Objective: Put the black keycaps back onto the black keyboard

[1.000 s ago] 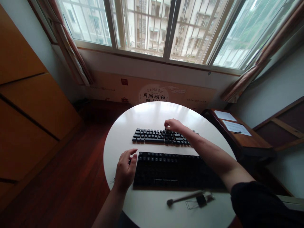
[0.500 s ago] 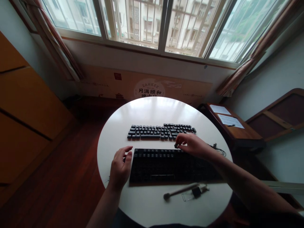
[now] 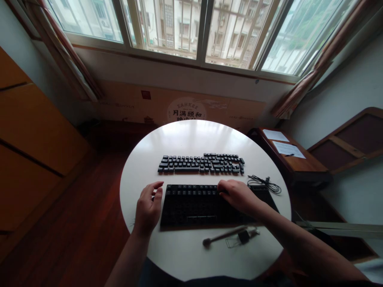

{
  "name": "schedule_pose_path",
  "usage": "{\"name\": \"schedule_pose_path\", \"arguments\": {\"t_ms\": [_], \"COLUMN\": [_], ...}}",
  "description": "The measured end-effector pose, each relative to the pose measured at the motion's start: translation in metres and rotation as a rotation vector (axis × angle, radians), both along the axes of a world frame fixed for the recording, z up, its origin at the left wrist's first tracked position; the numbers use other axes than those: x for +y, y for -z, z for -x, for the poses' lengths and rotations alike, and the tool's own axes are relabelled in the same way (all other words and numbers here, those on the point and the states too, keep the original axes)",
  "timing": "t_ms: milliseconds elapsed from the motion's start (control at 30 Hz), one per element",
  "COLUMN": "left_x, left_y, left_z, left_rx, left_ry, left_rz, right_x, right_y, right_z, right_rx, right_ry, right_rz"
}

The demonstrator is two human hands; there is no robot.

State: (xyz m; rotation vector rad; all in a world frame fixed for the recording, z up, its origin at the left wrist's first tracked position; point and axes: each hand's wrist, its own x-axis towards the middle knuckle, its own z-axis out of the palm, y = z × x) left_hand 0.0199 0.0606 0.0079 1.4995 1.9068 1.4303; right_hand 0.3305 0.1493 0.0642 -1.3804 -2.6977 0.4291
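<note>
1. Black rectangular keyboard base (image 3: 206,205) is seen lying flat on a round white table (image 3: 191,137), in the lower middle of the frame, with its long side running left to right.
2. Small black seated keycaps (image 3: 191,190) are held in the base along its upper rows, from the left end to about the middle. The lower area looks dark and flat, and whether caps sit there cannot be told.
3. At the left end of the base the left hand (image 3: 148,209) is laid palm down, with its fingers loosely bent and spread. Thumb and forefinger are placed at the upper left corner of the base, and nothing is clasped.
4. On the upper rows, right of the middle, the right hand (image 3: 237,195) is set knuckles up with its fingers curled downward. The fingertips are hidden, so whether a cap is pinched cannot be told.
5. Loose black keycaps (image 3: 200,163) are laid out in tidy rows on the table just above the base, apart from it.
6. A thin black coiled cable (image 3: 265,184) is seen at the upper right corner of the base, just beside the right hand.
7. Below the base, a slim dark stick-shaped tool (image 3: 223,236) with a rounded tip and a small wire puller (image 3: 241,238) are laid close together.
8. At the right of the frame, white paper sheets (image 3: 281,141) are spread on a brown wooden side table (image 3: 296,165).
</note>
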Motion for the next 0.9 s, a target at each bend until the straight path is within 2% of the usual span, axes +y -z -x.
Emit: {"name": "schedule_pose_path", "arguments": {"t_ms": [367,533,633,733,833,900], "left_x": [0.000,0.000,0.000,0.000,0.001,0.001], "left_y": [0.000,0.000,0.000,0.001,0.002,0.003], "left_z": [-0.001,0.000,0.001,0.002,0.003,0.003], "left_rx": [-0.027,-0.006,0.003,0.012,0.018,0.018], "left_ry": [0.001,-0.004,-0.004,0.003,0.004,-0.001], "left_rz": [0.017,0.001,-0.018,-0.020,-0.028,-0.032], "right_x": [0.000,-0.002,0.005,0.032,0.081,0.117], "right_y": [-0.009,-0.009,-0.015,-0.028,-0.038,-0.039], "right_z": [0.019,0.021,0.021,0.024,0.036,0.048], "right_rx": [-0.271,-0.326,-0.298,-0.170,-0.032,0.002], "right_ry": [-0.050,-0.099,-0.131,-0.112,-0.055,-0.022], "right_rz": [-0.126,-0.143,-0.111,-0.114,-0.186,-0.184]}}
